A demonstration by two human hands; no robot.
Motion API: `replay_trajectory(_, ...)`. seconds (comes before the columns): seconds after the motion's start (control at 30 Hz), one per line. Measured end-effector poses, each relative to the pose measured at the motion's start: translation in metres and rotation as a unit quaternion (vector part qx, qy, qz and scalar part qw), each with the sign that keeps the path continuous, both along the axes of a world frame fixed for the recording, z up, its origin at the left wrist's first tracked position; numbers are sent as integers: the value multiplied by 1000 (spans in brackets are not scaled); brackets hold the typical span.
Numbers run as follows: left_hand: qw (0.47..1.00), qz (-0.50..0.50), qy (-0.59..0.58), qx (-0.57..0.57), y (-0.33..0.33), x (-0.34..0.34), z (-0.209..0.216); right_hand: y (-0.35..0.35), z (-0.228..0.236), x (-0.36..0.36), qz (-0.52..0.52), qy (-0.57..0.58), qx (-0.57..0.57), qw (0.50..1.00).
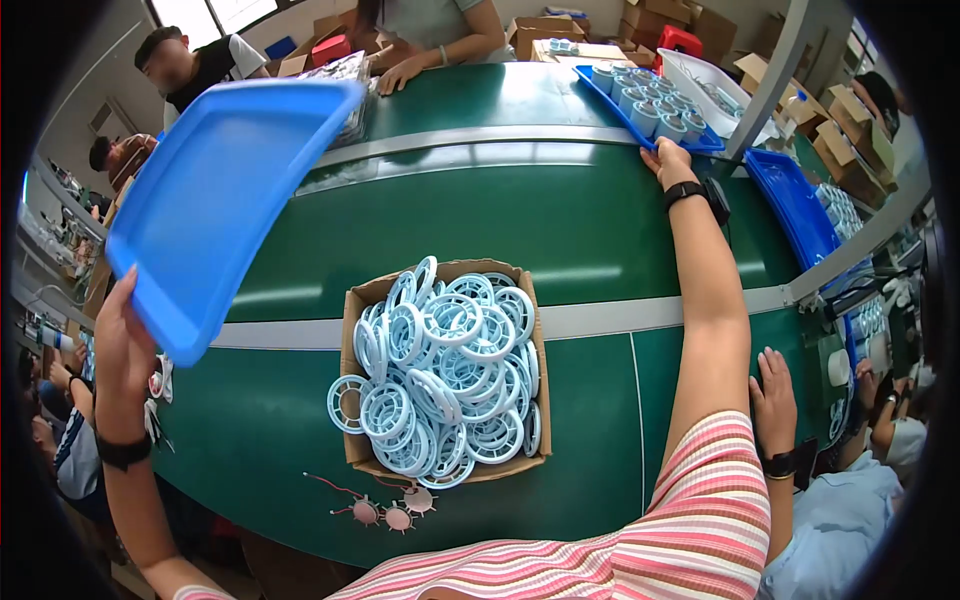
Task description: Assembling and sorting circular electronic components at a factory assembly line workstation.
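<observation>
above the left fingers (122, 292), blue tray (225, 185) (tilted), gripped low

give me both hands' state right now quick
Left hand: closed, holding a blue tray.
Right hand: touching the loaded tray at its near edge; grip cannot be told.

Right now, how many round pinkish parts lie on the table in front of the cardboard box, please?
3: the left part, the middle part and the right part, nearest the cardboard box. Others may be hidden.
</observation>
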State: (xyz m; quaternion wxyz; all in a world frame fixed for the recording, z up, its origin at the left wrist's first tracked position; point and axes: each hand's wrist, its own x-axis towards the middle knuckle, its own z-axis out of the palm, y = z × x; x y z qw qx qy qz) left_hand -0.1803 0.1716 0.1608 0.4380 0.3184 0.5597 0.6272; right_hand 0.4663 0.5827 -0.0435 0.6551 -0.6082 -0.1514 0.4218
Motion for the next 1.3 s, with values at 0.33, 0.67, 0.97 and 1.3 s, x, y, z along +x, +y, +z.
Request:
replay_trajectory(0.33, 977, -193, 82, -34, 283, 146, -56, -134, 19, 31, 46, 6, -10, 999)
replay_trajectory(0.67, 935, -313, 158, -59, 393, 197, -146, -171, 4, 63, 70, -10, 58, 996)
replay_trajectory(0.97, 944, -227, 240, -29, 443, 227, -188, -193, 33, 37, 51, 15, 104, 993)
replay_trajectory(1.3, 735, -323, 577, 146, 384, 299, -183, -199, 48, 49, 53, 30, 147, 987)
